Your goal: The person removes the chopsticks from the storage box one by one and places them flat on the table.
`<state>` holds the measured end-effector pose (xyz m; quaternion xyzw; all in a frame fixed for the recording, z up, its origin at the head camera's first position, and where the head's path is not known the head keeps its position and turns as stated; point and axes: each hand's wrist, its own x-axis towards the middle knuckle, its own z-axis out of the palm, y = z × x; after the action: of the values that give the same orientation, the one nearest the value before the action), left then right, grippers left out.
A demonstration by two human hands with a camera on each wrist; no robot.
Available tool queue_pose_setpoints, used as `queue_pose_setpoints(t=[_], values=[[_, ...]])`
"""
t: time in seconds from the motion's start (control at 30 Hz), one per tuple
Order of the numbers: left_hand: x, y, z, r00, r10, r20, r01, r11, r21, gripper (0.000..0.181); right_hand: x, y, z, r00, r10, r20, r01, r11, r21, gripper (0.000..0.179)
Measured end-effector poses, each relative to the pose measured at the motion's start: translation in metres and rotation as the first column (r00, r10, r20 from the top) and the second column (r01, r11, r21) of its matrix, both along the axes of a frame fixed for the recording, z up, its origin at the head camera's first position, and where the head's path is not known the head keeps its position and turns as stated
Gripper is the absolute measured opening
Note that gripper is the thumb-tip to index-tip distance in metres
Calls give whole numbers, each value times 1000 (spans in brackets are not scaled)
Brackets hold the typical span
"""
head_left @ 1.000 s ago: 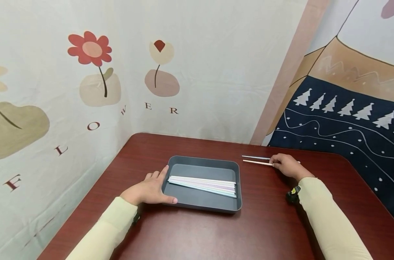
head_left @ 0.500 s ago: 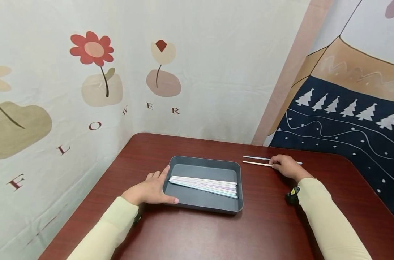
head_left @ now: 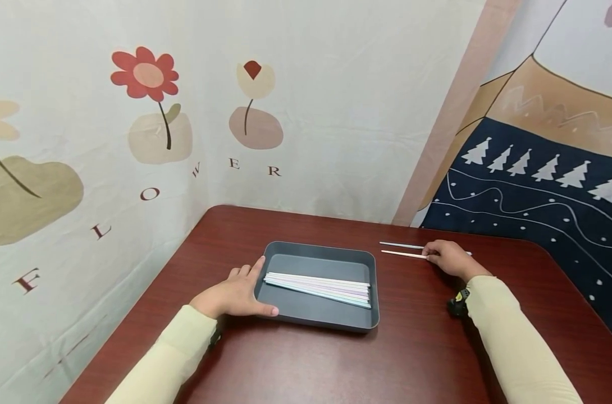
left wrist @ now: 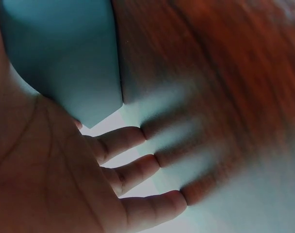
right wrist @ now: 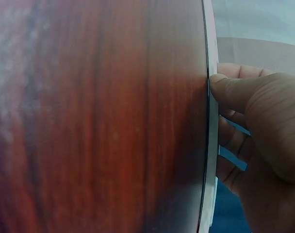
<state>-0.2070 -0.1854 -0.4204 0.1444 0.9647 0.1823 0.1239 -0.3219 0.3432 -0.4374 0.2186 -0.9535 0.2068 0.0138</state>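
Observation:
In the head view my left hand [head_left: 235, 293] lies at the left end of a dark grey tray [head_left: 316, 322], its fingers spread along the side and the thumb at the front rim. The left wrist view shows its fingers [left wrist: 157, 208] straight beside the tray's corner [left wrist: 74, 63]. Inside the tray is a loose bundle of pale chopsticks [head_left: 316, 286]. Over on the right, my right hand [head_left: 447, 258] pinches a cream-coloured chopstick [head_left: 402, 254] between thumb and fingers, close over the table. A light blue chopstick [head_left: 399, 244] lies just behind it, partly hidden by the hand.
The reddish-brown table [head_left: 306, 370] has its back edge against a pale printed curtain [head_left: 336, 112]. At the right hangs a dark blue cloth with white trees [head_left: 528, 196].
The view shifts slightly. The cream chopstick slides a little to the right relative to the blue one, still pinched in my right hand. My left hand stays at the tray.

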Motion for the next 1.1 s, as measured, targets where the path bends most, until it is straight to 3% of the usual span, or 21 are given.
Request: queue_pose_setpoints(t=[0.77,1.1], values=[[-1,0,-2,1000,10,6,-10,1000,5,139,-2,1,-1,1000,16,-23,-16,1000,-14,16],[0,-1,-2,1000,12,10,-12,1000,-18,139,-3,-3,11,1000,-5,-13,5,1000,-5,11]])
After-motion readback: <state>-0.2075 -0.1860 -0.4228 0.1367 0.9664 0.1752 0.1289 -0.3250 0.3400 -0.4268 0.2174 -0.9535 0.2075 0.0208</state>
